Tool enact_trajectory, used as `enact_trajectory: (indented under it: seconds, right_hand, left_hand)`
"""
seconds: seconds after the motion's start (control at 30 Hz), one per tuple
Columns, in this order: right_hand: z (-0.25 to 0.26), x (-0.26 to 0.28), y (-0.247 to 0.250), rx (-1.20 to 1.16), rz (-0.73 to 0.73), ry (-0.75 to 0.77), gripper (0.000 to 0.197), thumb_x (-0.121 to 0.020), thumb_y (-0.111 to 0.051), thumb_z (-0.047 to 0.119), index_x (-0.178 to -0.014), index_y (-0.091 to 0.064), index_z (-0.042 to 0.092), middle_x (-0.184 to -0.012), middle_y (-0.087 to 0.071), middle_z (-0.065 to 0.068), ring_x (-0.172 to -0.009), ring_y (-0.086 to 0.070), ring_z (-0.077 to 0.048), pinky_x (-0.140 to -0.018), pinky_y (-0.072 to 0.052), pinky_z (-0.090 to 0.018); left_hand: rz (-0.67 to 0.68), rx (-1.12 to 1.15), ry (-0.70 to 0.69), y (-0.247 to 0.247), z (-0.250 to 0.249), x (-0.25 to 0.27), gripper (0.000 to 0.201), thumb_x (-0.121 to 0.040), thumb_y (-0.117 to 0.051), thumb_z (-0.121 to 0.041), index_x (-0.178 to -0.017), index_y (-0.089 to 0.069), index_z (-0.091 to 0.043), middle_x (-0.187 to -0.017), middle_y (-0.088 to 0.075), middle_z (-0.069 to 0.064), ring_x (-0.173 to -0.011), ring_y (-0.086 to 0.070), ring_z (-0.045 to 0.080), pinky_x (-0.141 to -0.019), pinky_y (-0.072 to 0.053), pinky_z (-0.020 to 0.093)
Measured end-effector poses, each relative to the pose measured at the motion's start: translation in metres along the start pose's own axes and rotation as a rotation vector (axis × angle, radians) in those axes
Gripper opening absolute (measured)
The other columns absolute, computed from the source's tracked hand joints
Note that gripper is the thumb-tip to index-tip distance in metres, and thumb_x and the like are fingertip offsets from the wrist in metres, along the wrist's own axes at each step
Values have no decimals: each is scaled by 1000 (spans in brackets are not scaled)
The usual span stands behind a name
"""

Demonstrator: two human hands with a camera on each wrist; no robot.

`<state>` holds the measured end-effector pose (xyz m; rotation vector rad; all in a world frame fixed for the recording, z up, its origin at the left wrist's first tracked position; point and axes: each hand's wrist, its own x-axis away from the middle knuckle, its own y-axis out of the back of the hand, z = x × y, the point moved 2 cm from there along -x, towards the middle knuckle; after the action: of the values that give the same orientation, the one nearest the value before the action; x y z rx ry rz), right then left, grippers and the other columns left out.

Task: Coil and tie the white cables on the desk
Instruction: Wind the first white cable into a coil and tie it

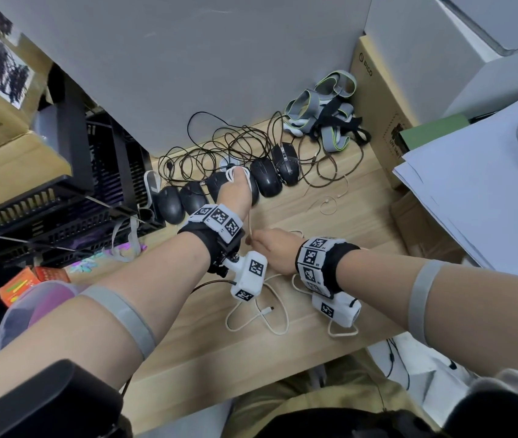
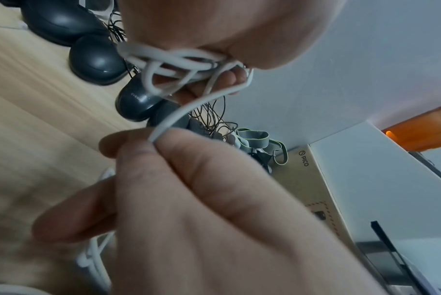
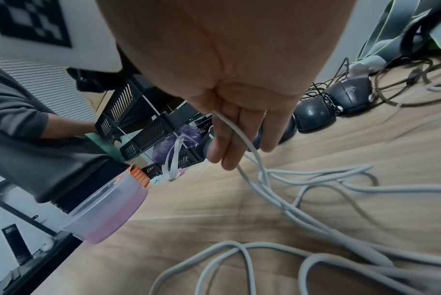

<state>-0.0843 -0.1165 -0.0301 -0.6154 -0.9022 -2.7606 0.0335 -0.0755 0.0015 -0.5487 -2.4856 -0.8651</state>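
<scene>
A white cable is wound in several loops round the fingers of my left hand, which is raised above the row of mice. In the left wrist view the loops sit under the palm of my left hand. From there a strand runs to my right hand. The right hand pinches this strand just above the desk. In the right wrist view the cable passes along the fingers of my right hand. The remaining cable lies loose, its plug end on the wood.
Several black mice line the desk behind my hands, with tangled dark cords and grey straps beyond. A cardboard box and paper stack stand right. Black trays and a plastic tub stand left.
</scene>
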Motion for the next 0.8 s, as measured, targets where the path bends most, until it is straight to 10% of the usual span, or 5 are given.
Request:
enact_trajectory:
  seconds: [0.23,0.43,0.63,0.8]
  right_hand:
    - [-5,-3,-5,-63,-17,28,21,-103,-35,27,-100,-55,23,-89,-61,1,-83,-56,-18,-77,-41,-27]
    - [-4,0,-6,-63,-24,5,28,-101,-34,34,-98,-58,20,-93,-70,-11,-88,-64,-26,-85,-50,-40]
    - [-3,6,-9,-52,66,5,25,-100,-43,22,-98,-59,3,-93,-67,-13,-79,-57,-25,-70,-43,-31]
    - [-32,7,-15,49,146,-71,35,-100,-41,33,-78,-62,15,-80,-66,-5,-75,-59,-21,-81,-50,-37]
  left_hand:
    - [21,-110,-124,0,4,3,47,-104,-20,-41,-85,-51,-11,-96,-62,19,-86,-57,31,-74,-38,32]
    - [114,330,61,-6,9,10,58,-100,-32,-54,-70,-51,-9,-47,-42,5,-35,-46,24,-57,-57,42]
    - [240,381,165,-2,14,8,67,-100,-22,-64,-58,-43,-15,-51,-32,-2,-39,-21,12,-37,-20,16]
    - [380,152,199,8,8,6,64,-99,-25,-63,-56,-37,-18,-51,-28,-2,-36,-18,12,-38,-17,13]
